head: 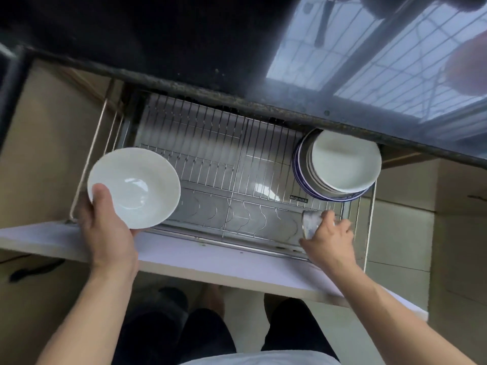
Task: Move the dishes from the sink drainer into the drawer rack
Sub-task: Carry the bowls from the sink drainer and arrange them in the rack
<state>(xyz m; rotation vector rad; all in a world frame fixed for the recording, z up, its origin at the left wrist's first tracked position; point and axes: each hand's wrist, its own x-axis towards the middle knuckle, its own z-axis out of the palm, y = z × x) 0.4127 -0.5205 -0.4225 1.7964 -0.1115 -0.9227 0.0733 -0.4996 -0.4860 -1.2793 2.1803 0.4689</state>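
The pulled-out drawer rack of steel wire lies below me. My left hand grips a large white bowl by its near rim, thumb inside, over the rack's left end. My right hand holds a small clear glass cup tilted on its side at the rack's front right corner. A stack of white plates and blue-rimmed dishes leans in the rack's back right corner. The sink drainer is out of view.
A dark countertop edge overhangs the back of the drawer. The white drawer front runs along the near side. Beige cabinet panels flank the drawer on both sides. My legs and feet show below.
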